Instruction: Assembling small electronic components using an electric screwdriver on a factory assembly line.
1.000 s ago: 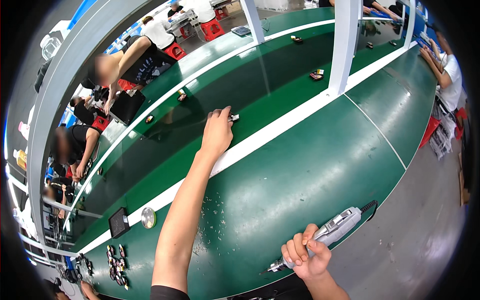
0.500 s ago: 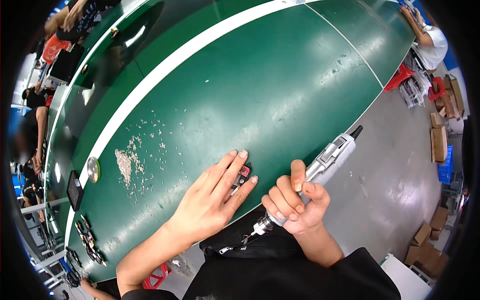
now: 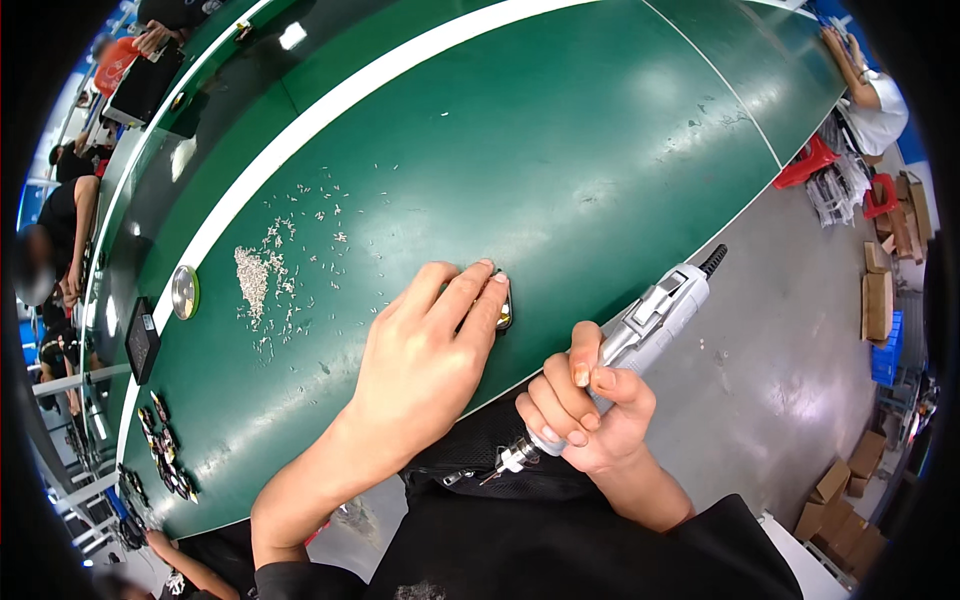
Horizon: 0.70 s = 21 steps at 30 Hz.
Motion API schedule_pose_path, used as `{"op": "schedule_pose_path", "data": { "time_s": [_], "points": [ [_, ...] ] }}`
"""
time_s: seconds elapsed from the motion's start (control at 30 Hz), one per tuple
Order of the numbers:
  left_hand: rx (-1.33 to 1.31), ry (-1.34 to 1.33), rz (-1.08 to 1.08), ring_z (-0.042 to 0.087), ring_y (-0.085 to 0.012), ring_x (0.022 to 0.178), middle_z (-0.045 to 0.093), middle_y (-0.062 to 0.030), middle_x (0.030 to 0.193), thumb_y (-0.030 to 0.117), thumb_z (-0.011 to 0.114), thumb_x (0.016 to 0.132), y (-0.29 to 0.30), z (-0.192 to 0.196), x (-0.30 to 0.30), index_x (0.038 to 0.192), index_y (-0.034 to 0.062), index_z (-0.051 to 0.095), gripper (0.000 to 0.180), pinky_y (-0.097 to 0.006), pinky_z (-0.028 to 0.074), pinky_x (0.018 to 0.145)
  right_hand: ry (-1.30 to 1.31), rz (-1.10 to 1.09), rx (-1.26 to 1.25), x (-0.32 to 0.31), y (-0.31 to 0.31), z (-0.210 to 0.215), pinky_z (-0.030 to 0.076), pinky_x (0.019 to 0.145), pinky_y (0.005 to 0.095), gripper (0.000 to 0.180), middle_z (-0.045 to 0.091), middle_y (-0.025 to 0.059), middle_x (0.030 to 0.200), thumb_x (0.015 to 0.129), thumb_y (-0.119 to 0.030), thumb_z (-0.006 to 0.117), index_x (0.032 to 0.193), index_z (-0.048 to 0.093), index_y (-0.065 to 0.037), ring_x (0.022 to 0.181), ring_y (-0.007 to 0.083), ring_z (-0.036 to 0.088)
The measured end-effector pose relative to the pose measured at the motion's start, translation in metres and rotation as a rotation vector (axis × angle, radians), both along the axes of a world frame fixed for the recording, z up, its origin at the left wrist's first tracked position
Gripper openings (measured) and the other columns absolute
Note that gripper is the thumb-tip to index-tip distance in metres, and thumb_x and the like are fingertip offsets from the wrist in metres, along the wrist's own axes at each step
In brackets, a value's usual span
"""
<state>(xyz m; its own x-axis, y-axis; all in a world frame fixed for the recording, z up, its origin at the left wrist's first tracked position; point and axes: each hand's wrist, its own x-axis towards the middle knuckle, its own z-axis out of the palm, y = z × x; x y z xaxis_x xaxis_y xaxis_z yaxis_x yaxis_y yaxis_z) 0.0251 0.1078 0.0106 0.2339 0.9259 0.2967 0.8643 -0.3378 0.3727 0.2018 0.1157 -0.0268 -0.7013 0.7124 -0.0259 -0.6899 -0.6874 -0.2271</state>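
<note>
The right hand (image 3: 585, 415) is clenched around a grey electric screwdriver (image 3: 640, 335), just off the near edge of the belt (image 3: 560, 150), over the person's dark lap. Its fingers wrap the lower barrel, the forefinger lies up along the body, and the bit (image 3: 500, 465) points down and to the left toward the lap, while the cord end angles up and to the right.

The left hand (image 3: 425, 355) lies palm down on the belt at its near edge, the forearm coming in from the lower left. The fingers are stretched out flat and pressed together over a small dark part (image 3: 503, 312), which shows only at the fingertips; the hand presses it rather than grips it.

Farther left on the belt, a heap of small pale screws (image 3: 255, 275) spreads loosely. Beyond it, near the left edge, sit a round metal dish (image 3: 184, 291) and a black tray (image 3: 141, 340). A white stripe (image 3: 330, 110) runs along the belt behind.
</note>
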Motion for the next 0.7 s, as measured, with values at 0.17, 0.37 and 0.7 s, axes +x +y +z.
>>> {"op": "schedule_pose_path", "data": {
  "time_s": [0.17,0.37,0.7],
  "points": [
    [0.009,0.083,0.038,0.061,-0.0292,0.091,0.064,-0.0158,0.107,-0.006,0.066,0.066,0.001,-0.003,0.002,0.1,-0.0063,0.063,0.034,-0.037,0.055,0.068,-0.015,0.02,0.01,-0.004,-0.003,-0.002,0.041,0.056,0.0303,0.009,0.041,0.0001,0.053,0.09,-0.018,0.048,0.089,0.05,-0.009,0.045,0.0123,0.042],
    [0.128,0.158,-0.084,0.061,-0.028,0.092,0.064,-0.0218,0.1,0.0,0.064,0.067,-0.004,-0.009,0.003,0.092,-0.013,0.063,0.028,-0.031,0.057,0.065,-0.195,-0.019,-0.09,-0.012,-0.011,0.002,0.039,0.054,0.0296,0.004,0.041,0.0006,0.055,0.09,-0.011,0.05,0.089,0.05,-0.007,0.049,0.0128,0.044],
    [0.14,0.029,-0.12,0.063,-0.0298,0.087,0.064,-0.0185,0.1,0.001,0.065,0.061,-0.011,-0.014,0.008,0.095,-0.01,0.063,0.036,-0.033,0.055,0.06,-0.314,-0.049,-0.094,-0.013,-0.022,-0.001,0.039,0.051,0.0298,0.002,0.042,0.003,0.058,0.09,-0.005,0.049,0.092,0.047,-0.005,0.049,0.0136,0.043]
  ]
}}
